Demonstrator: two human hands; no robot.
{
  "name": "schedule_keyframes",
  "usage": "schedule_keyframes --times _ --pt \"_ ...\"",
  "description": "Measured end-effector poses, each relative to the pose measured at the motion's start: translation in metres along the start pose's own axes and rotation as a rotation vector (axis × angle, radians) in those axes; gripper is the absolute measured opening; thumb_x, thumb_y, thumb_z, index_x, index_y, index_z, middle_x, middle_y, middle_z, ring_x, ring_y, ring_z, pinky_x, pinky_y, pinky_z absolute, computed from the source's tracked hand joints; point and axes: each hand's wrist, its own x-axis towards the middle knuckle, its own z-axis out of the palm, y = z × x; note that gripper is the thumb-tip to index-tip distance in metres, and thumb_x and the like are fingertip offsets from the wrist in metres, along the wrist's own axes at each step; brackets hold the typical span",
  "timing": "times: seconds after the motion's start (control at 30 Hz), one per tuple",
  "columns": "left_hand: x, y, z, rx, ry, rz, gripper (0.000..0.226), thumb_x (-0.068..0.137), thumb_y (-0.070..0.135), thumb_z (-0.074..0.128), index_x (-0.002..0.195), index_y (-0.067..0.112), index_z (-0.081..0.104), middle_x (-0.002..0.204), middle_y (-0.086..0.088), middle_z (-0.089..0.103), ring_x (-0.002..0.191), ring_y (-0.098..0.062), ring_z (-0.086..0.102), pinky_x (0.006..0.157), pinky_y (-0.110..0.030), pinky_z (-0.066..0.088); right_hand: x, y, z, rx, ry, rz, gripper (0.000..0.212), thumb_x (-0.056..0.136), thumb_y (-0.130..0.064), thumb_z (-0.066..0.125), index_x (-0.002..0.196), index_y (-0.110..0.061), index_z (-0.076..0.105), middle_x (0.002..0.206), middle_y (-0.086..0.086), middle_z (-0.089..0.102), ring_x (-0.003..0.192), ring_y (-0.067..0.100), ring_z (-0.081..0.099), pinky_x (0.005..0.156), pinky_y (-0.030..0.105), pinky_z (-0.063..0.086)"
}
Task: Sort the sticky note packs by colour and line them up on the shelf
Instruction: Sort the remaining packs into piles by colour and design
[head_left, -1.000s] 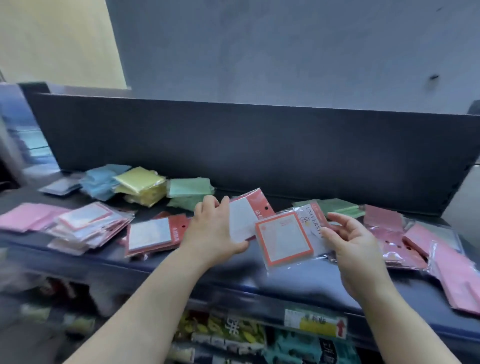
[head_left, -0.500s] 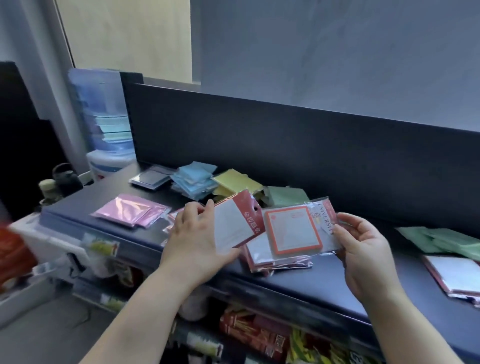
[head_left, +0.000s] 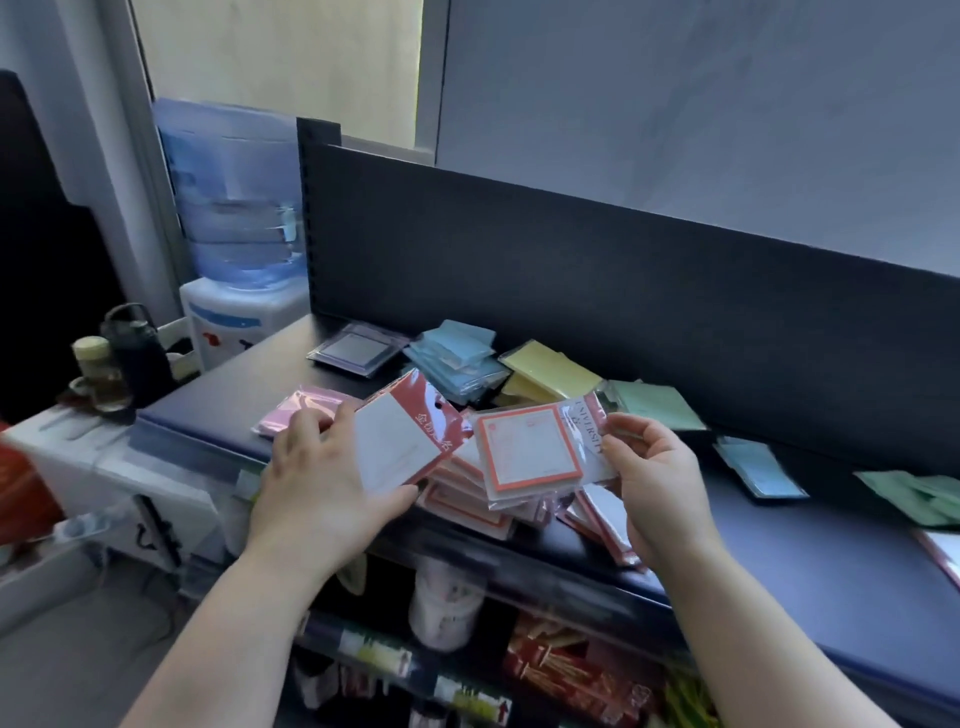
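Note:
My left hand (head_left: 317, 483) grips a red-and-white sticky note pack (head_left: 405, 441) above the dark shelf (head_left: 810, 561). My right hand (head_left: 654, 478) pinches a red-bordered pack (head_left: 530, 452) by its right edge. Beneath both lies a pile of red-bordered packs (head_left: 467, 499). Behind it sit a pink pile (head_left: 301, 410), a grey pack (head_left: 358, 348), a blue pile (head_left: 457, 358), a yellow pile (head_left: 545, 371) and a green pack (head_left: 654, 405). Further right lie a blue pack (head_left: 758, 467) and green packs (head_left: 919, 493).
A dark back panel (head_left: 571, 291) runs behind the shelf. A water dispenser (head_left: 234, 234) stands at the left end, with bottles (head_left: 124, 358) on a white surface beside it. Lower shelves hold packaged goods (head_left: 566, 670).
The view has swung left along the shelf. Both hands have carried their packs left, over the pile of red-bordered packs, and still hold them.

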Motion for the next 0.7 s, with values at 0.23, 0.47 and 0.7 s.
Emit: schedule_keyframes --times 0.23,0.47,0.7 --pt "0.004 -0.024 -0.006 0.033 0.078 -0.095 0.103 0.062 0.060 0.075 0.144 0.019 0.028 0.129 -0.010 0.034 0.121 -0.034 0.035 0.102 -0.044 0.035 0.015 0.016 0.027 -0.185 0.019 0.013 0.015 0.090 -0.008 0.059 0.093 -0.021 0.065 0.092 0.004 0.073 0.088 0.026 0.070 0.085 0.050 0.055" --pt "0.009 0.004 0.001 -0.002 0.039 0.005 0.107 0.063 0.068 0.071 0.145 0.019 0.025 0.132 -0.009 0.032 0.125 -0.031 0.034 0.103 -0.044 0.036 0.014 0.009 0.009 -0.466 0.011 -0.062 0.017 0.092 -0.011 0.056 0.106 -0.018 0.064 0.097 -0.006 0.069 0.093 0.014 0.065 0.084 0.031 0.052" --pt "-0.005 0.079 0.025 -0.058 -0.067 0.331 0.102 0.068 0.067 0.068 0.147 0.025 0.018 0.128 -0.001 0.028 0.122 -0.022 0.033 0.102 -0.034 0.032 -0.002 -0.001 -0.053 -0.495 0.147 -0.109 0.023 0.093 -0.005 0.051 0.102 -0.021 0.066 0.099 -0.011 0.068 0.095 0.007 0.064 0.082 0.019 0.047"
